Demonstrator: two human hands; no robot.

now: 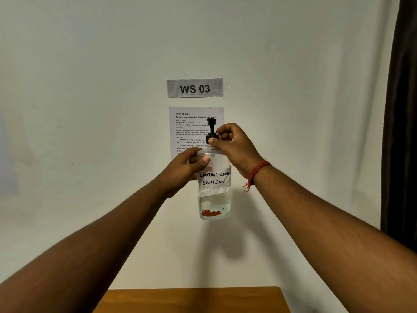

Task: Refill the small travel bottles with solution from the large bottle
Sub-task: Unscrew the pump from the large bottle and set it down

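Head view: I am looking forward at a pale wall, with my two arms reaching up in front of it.
Desk: only a strip of its wooden top is showing at the bottom edge; no travel bottles are appearing anywhere.
Instruction sheet: hanging under the "WS 03" sign, partly hidden behind the bottle.
Large bottle: I am holding it upright in the air, well above the desk; its taped label reads "contact lens solution", and clear liquid is sitting only in the lowest part.
Left hand: wrapping snugly around the bottle's upper body, thumb pressing on the front.
Right hand: pinching the collar of the black pump cap between thumb and curled fingers, seemingly working it loose.
Red thread bracelet: circling my right wrist.
Handling: I am judging the bottle light, being mostly empty, and its smooth plastic slippery and squeezable; gripping the shoulder firmly while twisting at the collar, not the thin stem, looks safest.
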